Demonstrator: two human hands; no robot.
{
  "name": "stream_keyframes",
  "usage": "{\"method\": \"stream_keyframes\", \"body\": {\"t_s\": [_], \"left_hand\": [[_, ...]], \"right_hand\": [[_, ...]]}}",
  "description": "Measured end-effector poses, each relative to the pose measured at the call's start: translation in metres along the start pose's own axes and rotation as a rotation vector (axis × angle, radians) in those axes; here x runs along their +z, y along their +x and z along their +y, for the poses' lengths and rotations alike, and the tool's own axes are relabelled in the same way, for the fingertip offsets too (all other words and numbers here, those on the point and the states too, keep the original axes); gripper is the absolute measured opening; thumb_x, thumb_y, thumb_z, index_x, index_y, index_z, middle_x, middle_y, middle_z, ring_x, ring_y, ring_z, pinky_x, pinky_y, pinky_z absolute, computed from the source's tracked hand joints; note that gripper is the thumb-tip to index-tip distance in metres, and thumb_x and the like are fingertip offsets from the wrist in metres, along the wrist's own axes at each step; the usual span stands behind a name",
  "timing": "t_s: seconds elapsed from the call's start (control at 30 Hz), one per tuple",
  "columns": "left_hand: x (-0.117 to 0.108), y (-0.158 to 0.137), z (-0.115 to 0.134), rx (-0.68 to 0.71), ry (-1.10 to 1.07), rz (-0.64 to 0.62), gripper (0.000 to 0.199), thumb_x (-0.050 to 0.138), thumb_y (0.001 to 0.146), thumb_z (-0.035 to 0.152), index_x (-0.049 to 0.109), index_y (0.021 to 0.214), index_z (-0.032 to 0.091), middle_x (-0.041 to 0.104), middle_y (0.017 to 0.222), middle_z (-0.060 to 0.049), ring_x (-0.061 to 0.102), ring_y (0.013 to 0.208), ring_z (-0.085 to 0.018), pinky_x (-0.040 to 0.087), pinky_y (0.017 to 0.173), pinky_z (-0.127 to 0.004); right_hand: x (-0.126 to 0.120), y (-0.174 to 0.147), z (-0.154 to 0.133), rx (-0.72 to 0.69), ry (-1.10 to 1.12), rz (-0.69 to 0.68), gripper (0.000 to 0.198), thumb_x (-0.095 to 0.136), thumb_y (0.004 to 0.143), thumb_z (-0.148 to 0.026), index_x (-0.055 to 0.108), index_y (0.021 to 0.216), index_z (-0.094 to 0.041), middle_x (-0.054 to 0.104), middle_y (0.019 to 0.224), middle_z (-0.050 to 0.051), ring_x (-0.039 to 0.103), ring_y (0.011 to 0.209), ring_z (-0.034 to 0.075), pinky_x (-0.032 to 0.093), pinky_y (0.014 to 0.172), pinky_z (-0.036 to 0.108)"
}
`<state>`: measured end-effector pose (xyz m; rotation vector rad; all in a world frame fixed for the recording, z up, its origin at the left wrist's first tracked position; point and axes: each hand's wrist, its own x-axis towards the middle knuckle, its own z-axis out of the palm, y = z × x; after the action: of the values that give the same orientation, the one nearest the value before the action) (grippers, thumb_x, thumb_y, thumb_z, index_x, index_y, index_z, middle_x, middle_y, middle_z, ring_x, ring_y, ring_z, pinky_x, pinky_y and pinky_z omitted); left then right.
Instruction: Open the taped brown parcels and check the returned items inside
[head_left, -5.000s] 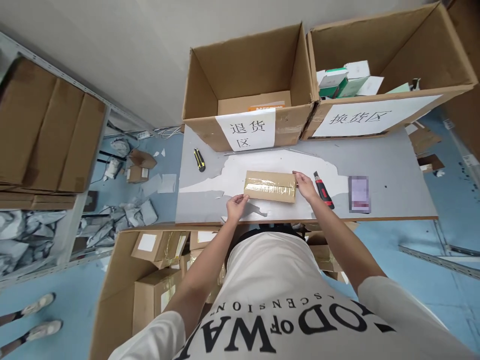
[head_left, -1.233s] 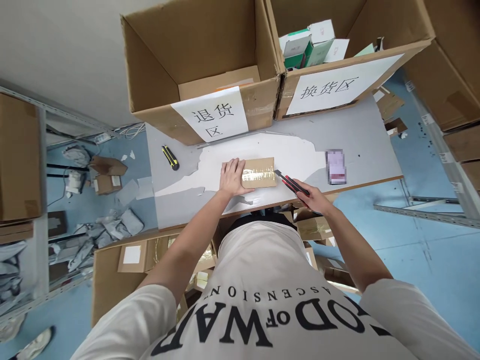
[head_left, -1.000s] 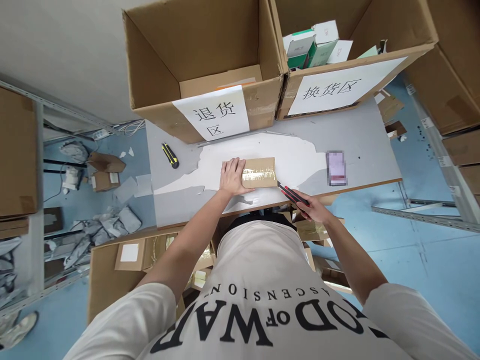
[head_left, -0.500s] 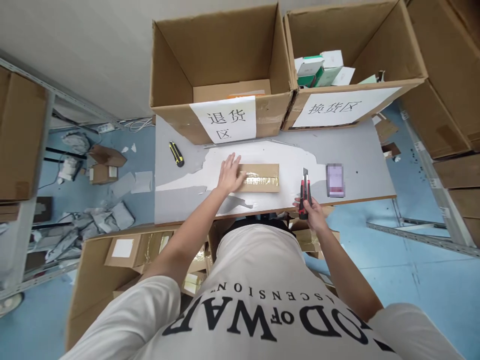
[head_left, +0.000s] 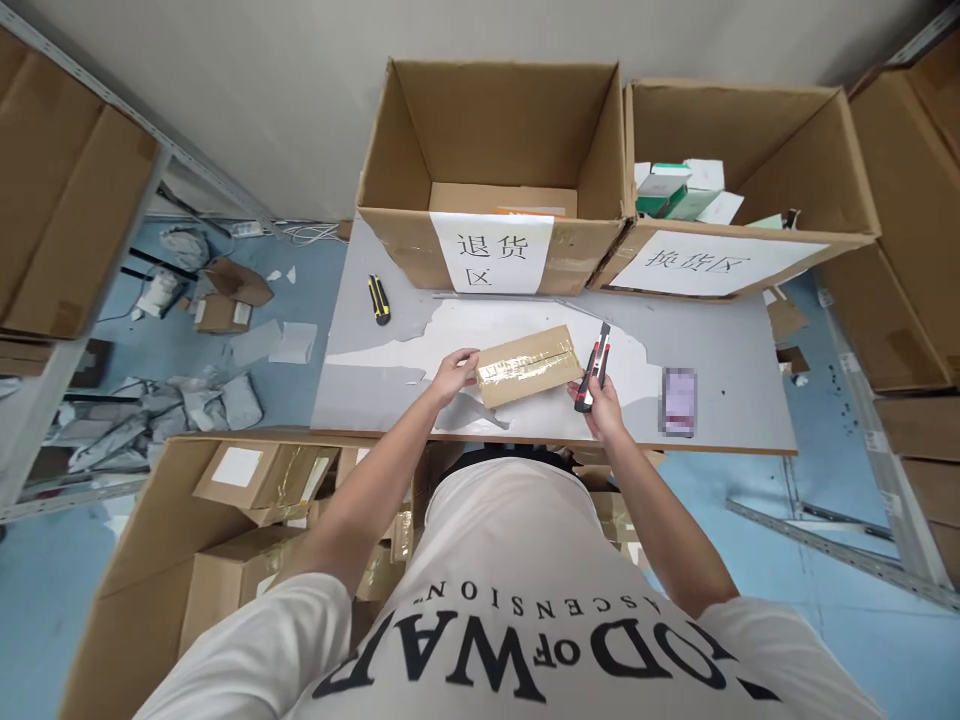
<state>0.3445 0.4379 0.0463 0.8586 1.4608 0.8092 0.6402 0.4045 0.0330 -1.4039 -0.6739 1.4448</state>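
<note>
Brown cardboard, the parcel (head_left: 529, 366) slants left to right over the bench (head_left: 739, 420) — left hand (head_left: 454, 376) pinching its left end, right hand (head_left: 604, 408) clasping a cutter (head_left: 595, 367) just beside its right.

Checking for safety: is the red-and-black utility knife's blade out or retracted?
Out: the blade projects beyond the front end of the utility knife held in the right hand.

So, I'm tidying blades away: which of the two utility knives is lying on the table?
The yellow-and-black knife, near the left end of the table; the red-and-black knife is in the right hand.
</note>
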Motion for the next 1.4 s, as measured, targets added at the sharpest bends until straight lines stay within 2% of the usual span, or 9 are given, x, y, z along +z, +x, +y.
{"method": "stream_keyframes", "body": {"t_s": [0.27, 0.43, 0.6, 0.7, 0.8, 0.93, 1.07, 1.23, 1.4], "left_hand": [[0.039, -0.078, -0.044, -0.107, -0.265, 0.145, 0.046, 0.079, 0.062, 0.051, 0.063, 0.091, 0.018, 0.063, 0.105, -0.007, 0.065, 0.089, -0.018, 0.057, 0.082, -0.039], [0.058, -0.089, -0.053, -0.211, -0.293, 0.146, 0.045, 0.080, 0.061, 0.051, 0.061, 0.085, 0.019, 0.065, 0.094, -0.005, 0.066, 0.080, -0.016, 0.057, 0.079, -0.036], [0.051, -0.085, -0.056, -0.217, -0.163, 0.111, 0.042, 0.078, 0.063, 0.050, 0.062, 0.086, 0.020, 0.066, 0.097, -0.006, 0.066, 0.078, -0.018, 0.056, 0.067, -0.033], [0.040, -0.073, -0.055, -0.153, 0.032, 0.120, 0.042, 0.076, 0.064, 0.048, 0.064, 0.089, 0.018, 0.067, 0.098, -0.008, 0.065, 0.077, -0.019, 0.055, 0.070, -0.034], [0.028, -0.042, -0.041, -0.070, 0.197, 0.139, 0.043, 0.072, 0.068, 0.047, 0.064, 0.097, 0.016, 0.068, 0.104, -0.011, 0.065, 0.086, -0.021, 0.052, 0.082, -0.036], [0.019, 0.023, -0.002, 0.093, 0.363, 0.079, 0.054, 0.063, 0.078, 0.046, 0.057, 0.122, 0.015, 0.058, 0.130, -0.015, 0.062, 0.101, -0.022, 0.047, 0.096, -0.038], [0.025, 0.078, 0.028, 0.224, 0.445, -0.075, 0.062, 0.060, 0.082, 0.044, 0.047, 0.137, 0.019, 0.043, 0.147, -0.013, 0.060, 0.108, -0.022, 0.044, 0.099, -0.038], [0.038, 0.101, 0.029, 0.172, 0.367, -0.272, 0.050, 0.062, 0.080, 0.046, 0.059, 0.122, 0.019, 0.062, 0.122, -0.012, 0.059, 0.108, -0.024, 0.047, 0.092, -0.038], [0.038, 0.099, 0.023, 0.141, 0.180, -0.283, 0.045, 0.070, 0.071, 0.051, 0.065, 0.099, 0.016, 0.067, 0.096, -0.007, 0.061, 0.087, -0.019, 0.050, 0.083, -0.038]], "right_hand": [[0.030, 0.082, -0.045, -0.059, -0.216, -0.243, 0.049, 0.066, 0.071, -0.060, 0.049, 0.100, -0.025, 0.063, 0.092, -0.001, 0.056, 0.063, 0.009, 0.052, 0.063, 0.027], [0.050, 0.090, -0.047, -0.112, -0.329, -0.319, 0.049, 0.060, 0.077, -0.061, 0.052, 0.109, -0.025, 0.063, 0.079, -0.002, 0.053, 0.060, 0.010, 0.047, 0.057, 0.025], [0.052, 0.083, -0.046, -0.115, -0.328, -0.304, 0.049, 0.057, 0.079, -0.061, 0.053, 0.113, -0.025, 0.064, 0.082, 0.000, 0.055, 0.063, 0.011, 0.050, 0.061, 0.027], [0.043, 0.071, -0.044, -0.111, -0.284, -0.207, 0.047, 0.054, 0.081, -0.060, 0.053, 0.113, -0.026, 0.065, 0.091, 0.002, 0.057, 0.069, 0.011, 0.053, 0.064, 0.028], [0.025, 0.043, -0.038, -0.088, -0.234, -0.078, 0.044, 0.055, 0.081, -0.059, 0.053, 0.109, -0.025, 0.065, 0.101, 0.003, 0.056, 0.069, 0.010, 0.053, 0.061, 0.026], [0.001, -0.019, -0.014, 0.103, -0.117, -0.041, 0.042, 0.062, 0.076, -0.057, 0.053, 0.100, -0.024, 0.063, 0.113, 0.004, 0.054, 0.064, 0.008, 0.051, 0.052, 0.023], [-0.005, -0.078, 0.016, 0.263, 0.060, -0.027, 0.044, 0.063, 0.077, -0.058, 0.050, 0.107, -0.029, 0.055, 0.134, 0.005, 0.064, 0.072, 0.012, 0.056, 0.055, 0.028], [0.013, -0.105, 0.036, 0.363, 0.291, 0.006, 0.043, 0.065, 0.078, -0.055, 0.048, 0.112, -0.036, 0.054, 0.139, 0.001, 0.068, 0.100, 0.021, 0.061, 0.070, 0.039], [0.016, -0.098, 0.041, 0.322, 0.415, 0.084, 0.050, 0.076, 0.070, -0.051, 0.052, 0.110, -0.032, 0.067, 0.119, 0.003, 0.066, 0.107, 0.023, 0.058, 0.085, 0.044]]}}
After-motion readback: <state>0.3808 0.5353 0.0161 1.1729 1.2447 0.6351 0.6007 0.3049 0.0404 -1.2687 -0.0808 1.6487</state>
